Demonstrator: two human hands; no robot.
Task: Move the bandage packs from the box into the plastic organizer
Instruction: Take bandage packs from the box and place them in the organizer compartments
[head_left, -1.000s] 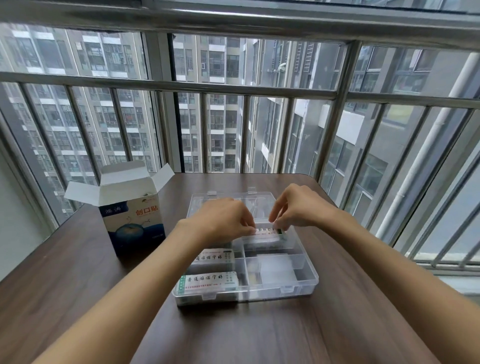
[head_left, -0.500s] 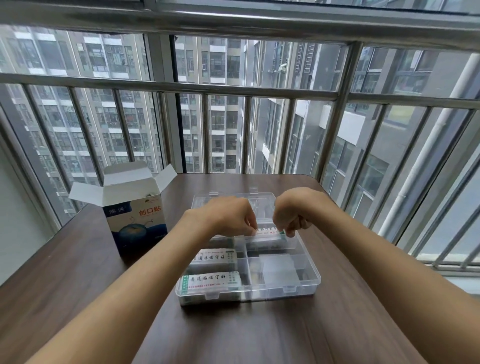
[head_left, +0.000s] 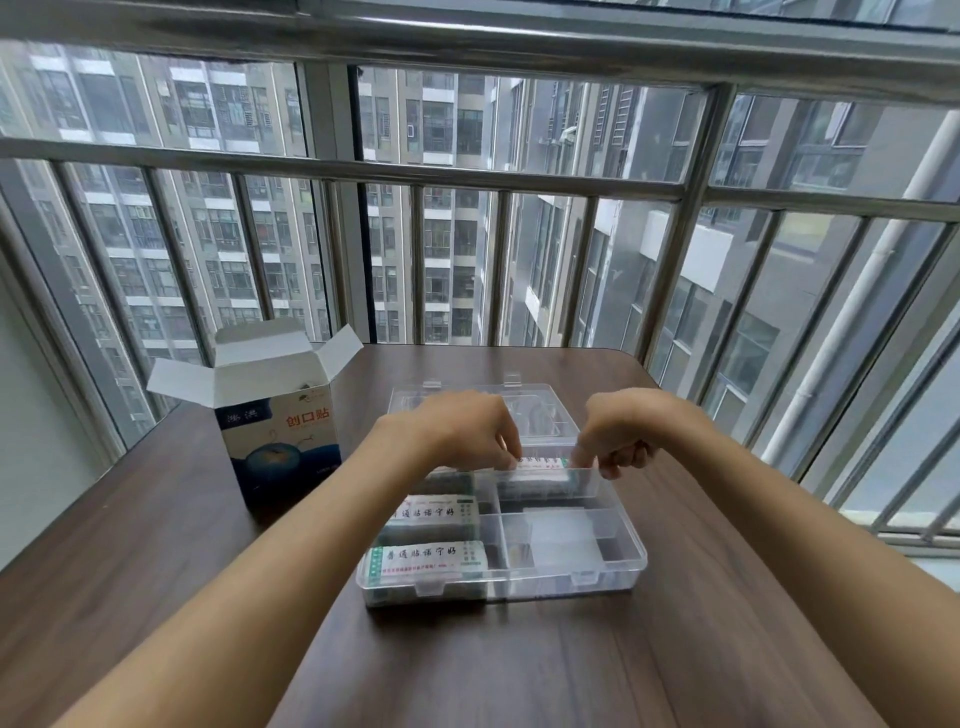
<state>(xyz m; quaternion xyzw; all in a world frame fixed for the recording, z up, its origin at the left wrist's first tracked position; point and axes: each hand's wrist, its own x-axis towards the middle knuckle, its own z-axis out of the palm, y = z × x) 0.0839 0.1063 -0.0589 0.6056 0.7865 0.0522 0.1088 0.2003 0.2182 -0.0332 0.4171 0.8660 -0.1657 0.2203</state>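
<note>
A clear plastic organizer (head_left: 634, 566) lies open in the middle of the table. Its left compartments hold two white bandage packs, one at the front (head_left: 426, 564) and one behind it (head_left: 434, 512). A third bandage pack (head_left: 540, 465) lies in a right compartment farther back. My left hand (head_left: 457, 426) holds that pack's left end with curled fingertips. My right hand (head_left: 618, 431) presses its index finger down on the right end, with the other fingers curled. The blue and white bandage box (head_left: 280, 447) stands to the left with its flaps open; its inside is hidden.
The organizer's clear lid (head_left: 540, 402) lies flat behind my hands. The brown wooden table (head_left: 519, 665) ends just past it at a metal window railing (head_left: 467, 176). A wall stands close on the left.
My right hand went from pinching the pack to a curled fist, and now its index finger points down onto the pack. The pack has sunk lower into the compartment.
</note>
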